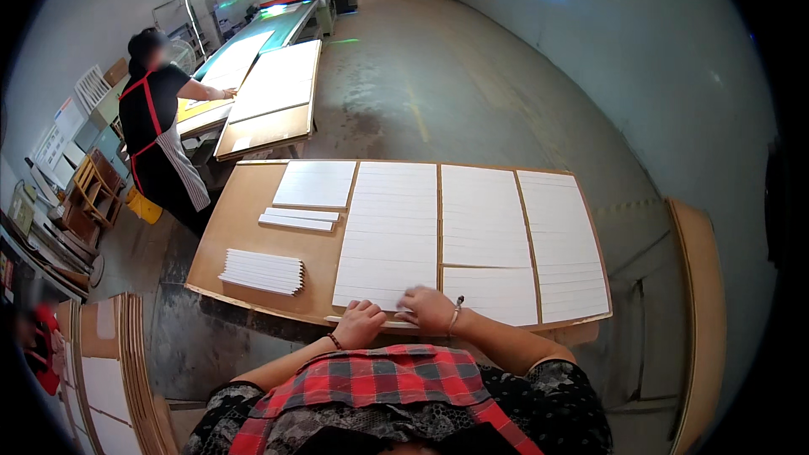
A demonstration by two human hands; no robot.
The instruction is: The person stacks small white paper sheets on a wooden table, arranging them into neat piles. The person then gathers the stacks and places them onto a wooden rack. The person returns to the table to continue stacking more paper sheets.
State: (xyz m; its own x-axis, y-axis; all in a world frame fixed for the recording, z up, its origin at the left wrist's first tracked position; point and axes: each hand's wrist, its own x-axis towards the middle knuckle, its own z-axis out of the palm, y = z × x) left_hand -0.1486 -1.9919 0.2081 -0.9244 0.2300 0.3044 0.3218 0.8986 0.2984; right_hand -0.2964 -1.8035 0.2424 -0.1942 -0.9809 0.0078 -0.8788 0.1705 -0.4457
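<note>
Brown board table (253,202) in a concrete-floored workshop, left hand (358,323) and right hand (428,307) pinching white strip (379,318).

Looking down from head height over a brown worktable (253,227), facing forward and away from the body along a long concrete aisle (438,76). Sitting close above the table's near edge, with both forearms entering from the lower edge. Bending straight edges toward the rim, fisheye-wide, taking in a second bench (270,109) far left.
</note>
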